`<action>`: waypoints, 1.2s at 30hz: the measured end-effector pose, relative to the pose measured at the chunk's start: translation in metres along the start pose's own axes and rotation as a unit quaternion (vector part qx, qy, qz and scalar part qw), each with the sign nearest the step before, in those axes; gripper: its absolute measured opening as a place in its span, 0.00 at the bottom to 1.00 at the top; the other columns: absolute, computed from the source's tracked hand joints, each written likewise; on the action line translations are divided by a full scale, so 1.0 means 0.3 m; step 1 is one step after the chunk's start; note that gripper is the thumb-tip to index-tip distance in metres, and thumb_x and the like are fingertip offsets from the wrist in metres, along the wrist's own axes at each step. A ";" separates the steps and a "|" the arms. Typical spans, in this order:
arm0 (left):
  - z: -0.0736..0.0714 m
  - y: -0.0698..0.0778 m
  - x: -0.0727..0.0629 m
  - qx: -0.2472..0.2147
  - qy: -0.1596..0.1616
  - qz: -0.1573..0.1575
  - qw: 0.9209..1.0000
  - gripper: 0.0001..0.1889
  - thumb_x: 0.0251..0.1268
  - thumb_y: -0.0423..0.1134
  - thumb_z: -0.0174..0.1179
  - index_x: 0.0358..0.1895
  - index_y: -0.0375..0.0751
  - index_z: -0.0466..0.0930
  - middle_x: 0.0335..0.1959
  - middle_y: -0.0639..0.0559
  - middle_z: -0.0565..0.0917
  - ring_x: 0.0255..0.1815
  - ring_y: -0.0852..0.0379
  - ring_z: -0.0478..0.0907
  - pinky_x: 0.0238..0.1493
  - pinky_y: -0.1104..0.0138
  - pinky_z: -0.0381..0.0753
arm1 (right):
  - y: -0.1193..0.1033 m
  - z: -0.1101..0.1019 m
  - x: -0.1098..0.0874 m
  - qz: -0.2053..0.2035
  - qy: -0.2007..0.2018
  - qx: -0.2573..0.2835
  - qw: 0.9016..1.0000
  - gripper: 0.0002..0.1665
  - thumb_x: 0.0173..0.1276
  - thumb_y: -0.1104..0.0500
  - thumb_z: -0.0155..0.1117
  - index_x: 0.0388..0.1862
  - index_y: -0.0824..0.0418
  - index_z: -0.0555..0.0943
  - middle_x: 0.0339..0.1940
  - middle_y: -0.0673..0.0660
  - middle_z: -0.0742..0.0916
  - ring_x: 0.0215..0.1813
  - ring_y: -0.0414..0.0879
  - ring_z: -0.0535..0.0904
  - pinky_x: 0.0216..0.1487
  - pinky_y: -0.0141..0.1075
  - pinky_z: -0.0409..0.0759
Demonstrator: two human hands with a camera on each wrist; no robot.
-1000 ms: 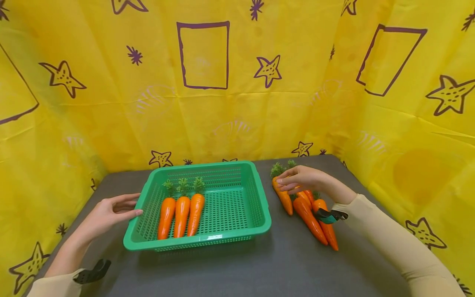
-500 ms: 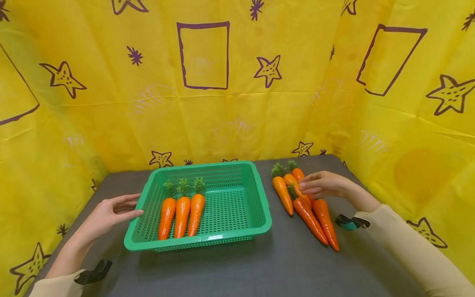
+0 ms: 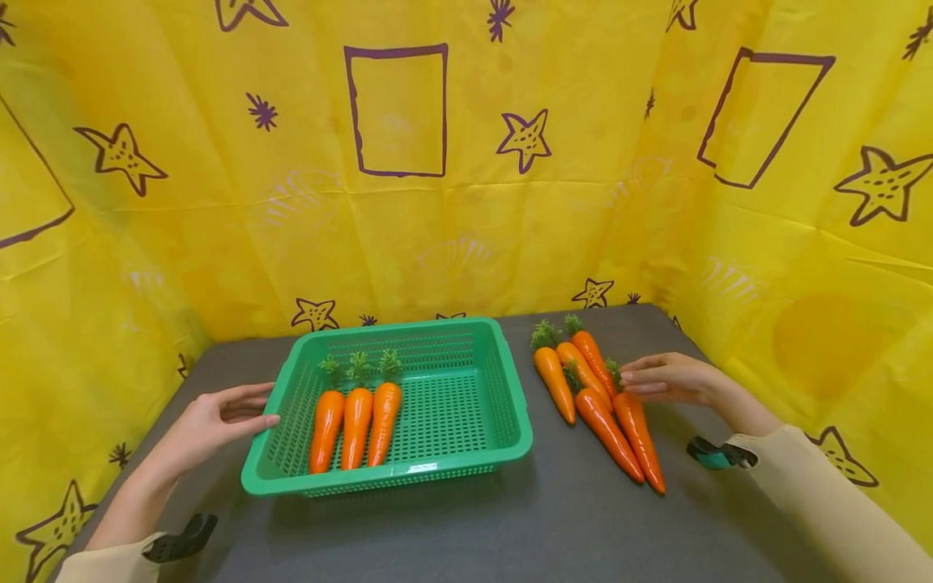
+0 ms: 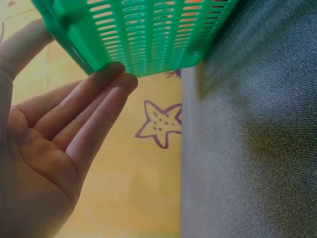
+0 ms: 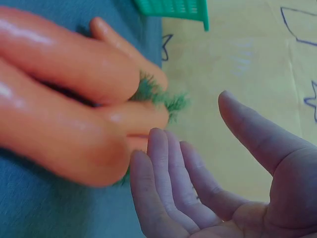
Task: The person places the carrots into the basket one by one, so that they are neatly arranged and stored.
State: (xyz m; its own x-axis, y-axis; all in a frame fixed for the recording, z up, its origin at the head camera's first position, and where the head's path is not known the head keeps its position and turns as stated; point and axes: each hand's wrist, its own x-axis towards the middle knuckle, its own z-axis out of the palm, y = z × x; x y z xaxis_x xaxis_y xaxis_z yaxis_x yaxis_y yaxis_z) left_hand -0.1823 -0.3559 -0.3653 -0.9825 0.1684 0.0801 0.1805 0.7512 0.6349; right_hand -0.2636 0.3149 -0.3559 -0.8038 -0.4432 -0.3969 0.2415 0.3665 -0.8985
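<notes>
Touched the green basket [image 3: 466, 460] at its left side with a relaxed, nearly straight-fingered left hand [image 3: 207, 425]. Spread the right hand [image 3: 670, 379] loosely, gripping nothing, just beside five carrots [image 3: 609, 436] on the gray table [image 3: 466, 534]. Had three more carrots [image 3: 357, 429] lying side by side inside the basket's left half.

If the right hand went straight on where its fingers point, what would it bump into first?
The right hand would probably meet the leafy green top of the rightmost carrot, just ahead in the head view. Its height is unclear, so it might pass above.
</notes>
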 end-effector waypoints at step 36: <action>0.002 0.001 -0.001 -0.003 0.002 0.007 1.000 0.31 0.62 0.51 0.62 0.66 0.44 0.69 0.56 0.43 0.81 0.44 0.78 0.77 0.41 0.72 0.79 | 0.191 0.057 0.002 0.051 0.108 -0.047 0.992 0.46 0.66 0.48 0.62 0.68 0.79 0.57 0.60 0.68 0.77 0.53 0.46 0.80 0.56 0.45 0.78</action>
State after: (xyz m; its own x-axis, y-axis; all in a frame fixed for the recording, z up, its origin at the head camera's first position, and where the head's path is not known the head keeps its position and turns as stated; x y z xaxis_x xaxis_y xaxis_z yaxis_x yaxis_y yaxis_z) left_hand -0.1819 -0.3553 -0.3655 -0.9802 0.1757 0.0914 0.1930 0.7446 0.6390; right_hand -0.2410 0.3217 -0.4110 -0.8781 -0.2181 -0.4259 0.2835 0.4799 -0.8302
